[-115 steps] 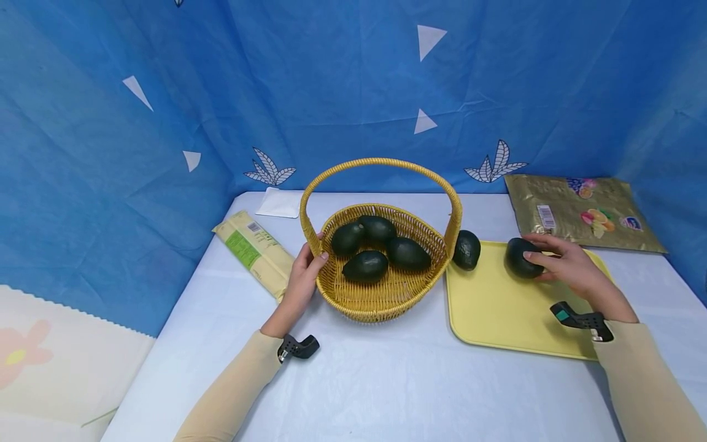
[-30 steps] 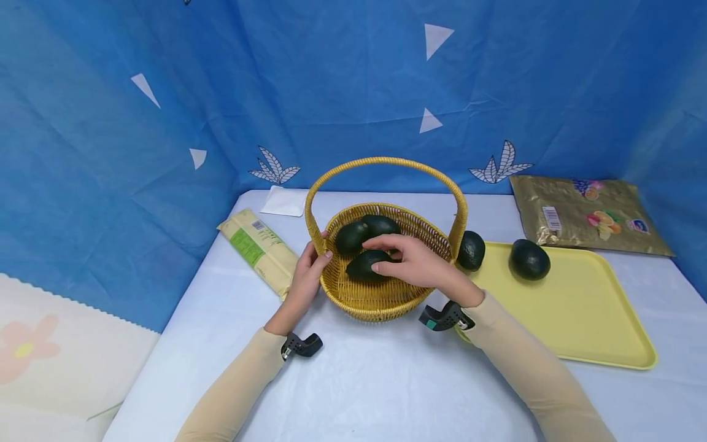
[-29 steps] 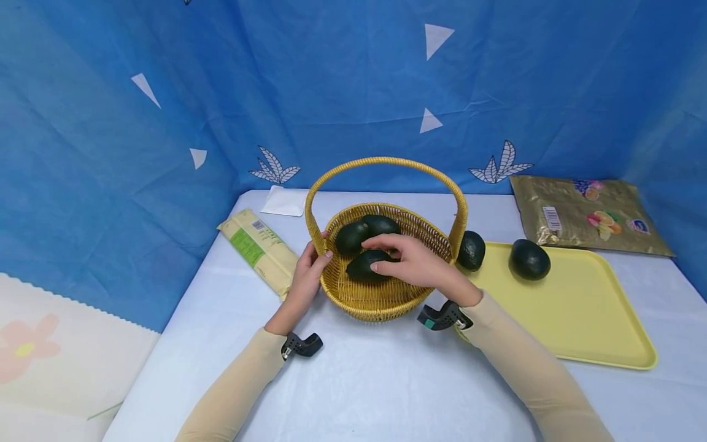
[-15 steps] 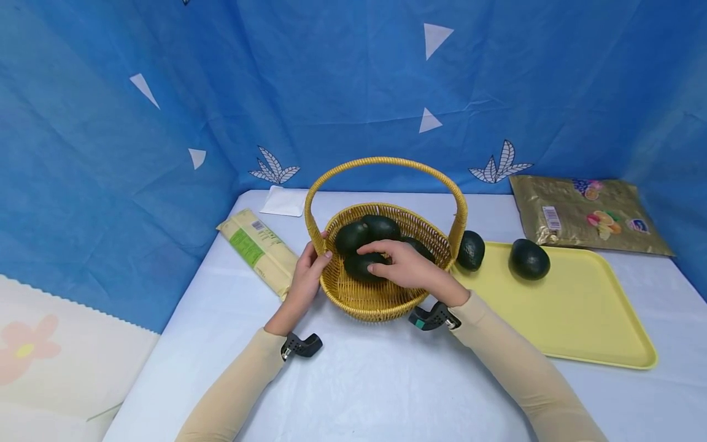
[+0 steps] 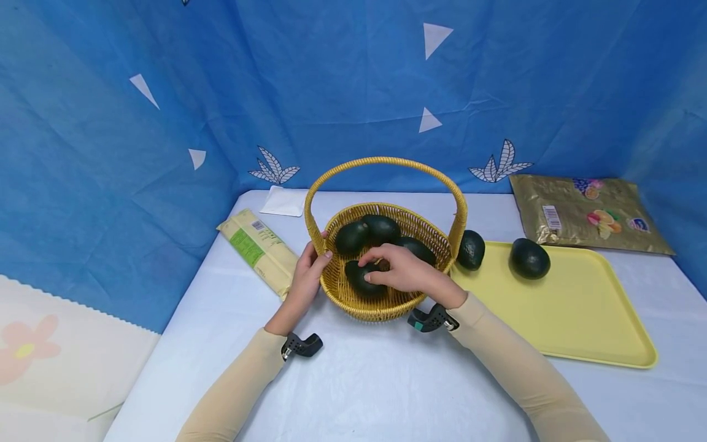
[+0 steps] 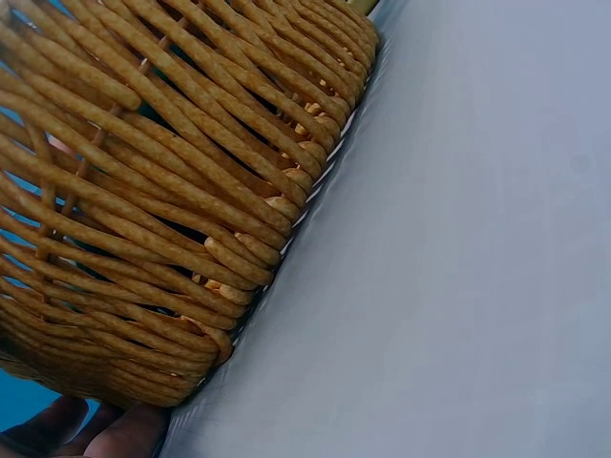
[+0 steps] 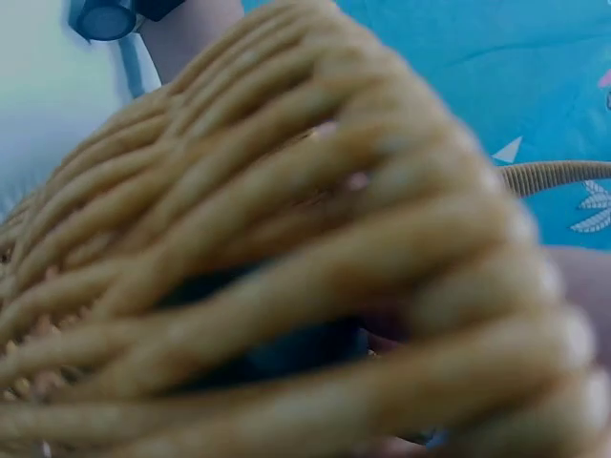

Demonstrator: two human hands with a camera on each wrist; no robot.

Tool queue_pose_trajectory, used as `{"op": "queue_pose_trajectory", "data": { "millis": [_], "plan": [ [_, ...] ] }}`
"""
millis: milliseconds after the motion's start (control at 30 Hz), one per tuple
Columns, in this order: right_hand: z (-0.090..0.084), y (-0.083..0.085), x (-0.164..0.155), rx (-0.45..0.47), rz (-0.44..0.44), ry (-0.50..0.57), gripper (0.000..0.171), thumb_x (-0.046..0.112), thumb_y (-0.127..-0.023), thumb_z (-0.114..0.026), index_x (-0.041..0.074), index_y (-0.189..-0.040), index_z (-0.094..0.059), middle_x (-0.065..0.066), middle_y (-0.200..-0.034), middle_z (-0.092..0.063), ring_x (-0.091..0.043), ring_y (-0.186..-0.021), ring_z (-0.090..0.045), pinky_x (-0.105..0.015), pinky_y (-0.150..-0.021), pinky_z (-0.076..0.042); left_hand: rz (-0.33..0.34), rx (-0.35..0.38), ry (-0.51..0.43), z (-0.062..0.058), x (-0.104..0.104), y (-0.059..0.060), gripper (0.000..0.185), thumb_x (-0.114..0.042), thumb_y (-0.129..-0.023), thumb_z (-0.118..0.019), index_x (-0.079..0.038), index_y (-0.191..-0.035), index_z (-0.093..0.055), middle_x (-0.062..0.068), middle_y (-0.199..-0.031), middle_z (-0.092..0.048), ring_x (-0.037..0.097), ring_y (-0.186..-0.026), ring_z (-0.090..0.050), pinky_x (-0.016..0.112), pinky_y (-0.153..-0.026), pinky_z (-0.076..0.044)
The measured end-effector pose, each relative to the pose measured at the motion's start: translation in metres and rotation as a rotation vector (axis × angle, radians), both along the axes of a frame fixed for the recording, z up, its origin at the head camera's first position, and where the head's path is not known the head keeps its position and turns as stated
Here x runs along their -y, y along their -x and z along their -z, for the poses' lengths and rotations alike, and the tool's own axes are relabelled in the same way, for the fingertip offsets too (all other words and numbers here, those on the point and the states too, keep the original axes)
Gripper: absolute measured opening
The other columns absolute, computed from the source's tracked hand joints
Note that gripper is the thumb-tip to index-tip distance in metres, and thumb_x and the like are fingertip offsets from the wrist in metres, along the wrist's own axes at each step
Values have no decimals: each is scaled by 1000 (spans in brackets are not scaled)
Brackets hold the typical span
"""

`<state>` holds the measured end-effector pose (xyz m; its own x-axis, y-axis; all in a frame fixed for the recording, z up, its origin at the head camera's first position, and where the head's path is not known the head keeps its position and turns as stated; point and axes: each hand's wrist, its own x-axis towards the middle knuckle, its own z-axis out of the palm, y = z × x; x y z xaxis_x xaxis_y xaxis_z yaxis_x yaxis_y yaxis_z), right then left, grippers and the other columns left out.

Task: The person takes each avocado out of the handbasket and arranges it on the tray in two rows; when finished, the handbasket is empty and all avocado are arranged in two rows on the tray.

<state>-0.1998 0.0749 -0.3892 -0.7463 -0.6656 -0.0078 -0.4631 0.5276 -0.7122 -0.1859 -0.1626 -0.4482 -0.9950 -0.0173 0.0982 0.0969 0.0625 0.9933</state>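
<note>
In the head view, a yellow wicker basket [image 5: 369,315] with a tall arched handle holds several dark green avocados. My left hand [image 5: 302,276] grips the basket's left rim by the foot of the handle; its fingertips [image 6: 124,434] show at the wicker in the left wrist view. Inside the basket, my right hand [image 5: 400,268] pinches the front avocado [image 5: 361,283] between thumb and fingers. Behind that hand lies another avocado [image 5: 418,248], partly covered by it. Through blurred weave [image 7: 239,191], the right wrist view shows a dark avocado [image 7: 296,355].
Right of the basket is a yellow tray [image 5: 574,313] with one avocado [image 5: 529,259] on it. Another avocado [image 5: 471,250] sits at the tray's left corner, beside the basket. A gold fruit-print bag [image 5: 591,215], a cream-and-green packet [image 5: 259,252] and a white packet [image 5: 283,201] lie around.
My right hand has left the avocado on the tray and come into the basket. The front avocado there has turned and shifted toward the near rim. My left hand keeps its grip.
</note>
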Motion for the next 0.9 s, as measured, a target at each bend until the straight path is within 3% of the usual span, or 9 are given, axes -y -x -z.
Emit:
{"op": "queue_pose_trajectory", "data": {
  "millis": [167, 367, 533, 700, 900],
  "plan": [
    [1, 2, 0, 22, -116, -8, 23, 13, -96, -64, 15, -119, -67, -8, -132, -64, -26, -118, -59, -45, -100, -50, 6, -4, 2, 0, 0, 1, 52, -15, -103, -52, -13, -154, -42, 13, -158, -45, 26, -145, -43, 46, -120, -33],
    [1, 2, 0, 18, -201, -44, 36, 9, -100, -49, 15, -128, -71, -17, -151, -54, -35, -145, -45, -51, -112, -44, 9, -7, 1, -1, 1, 1, 52, -14, -104, -52, -12, -155, -42, 13, -159, -44, 27, -147, -42, 46, -121, -33],
    [2, 0, 0, 13, -189, -56, 36, 11, -98, -54, 15, -130, -70, -11, -147, -59, -31, -139, -52, -48, -110, -46, 7, -23, 11, 1, 0, 0, 54, -17, -102, -53, -11, -155, -42, 16, -158, -45, 30, -145, -44, 45, -119, -37],
    [4, 0, 0, 11, -186, -55, 37, 15, -95, -65, 16, -132, -67, -8, -144, -61, -28, -136, -54, -48, -110, -46, -7, -49, 25, 3, 0, 0, 54, -20, -101, -54, -10, -154, -44, 19, -156, -47, 28, -141, -47, 34, -112, -42],
    [6, 0, 1, -4, -183, -57, 39, 17, -93, -69, 17, -131, -67, -7, -142, -62, -26, -132, -57, -45, -108, -48, 8, -24, 10, 1, 1, -1, 53, -16, -103, -52, -11, -154, -42, 15, -157, -47, 26, -143, -45, 24, -108, -41]
  ]
}}
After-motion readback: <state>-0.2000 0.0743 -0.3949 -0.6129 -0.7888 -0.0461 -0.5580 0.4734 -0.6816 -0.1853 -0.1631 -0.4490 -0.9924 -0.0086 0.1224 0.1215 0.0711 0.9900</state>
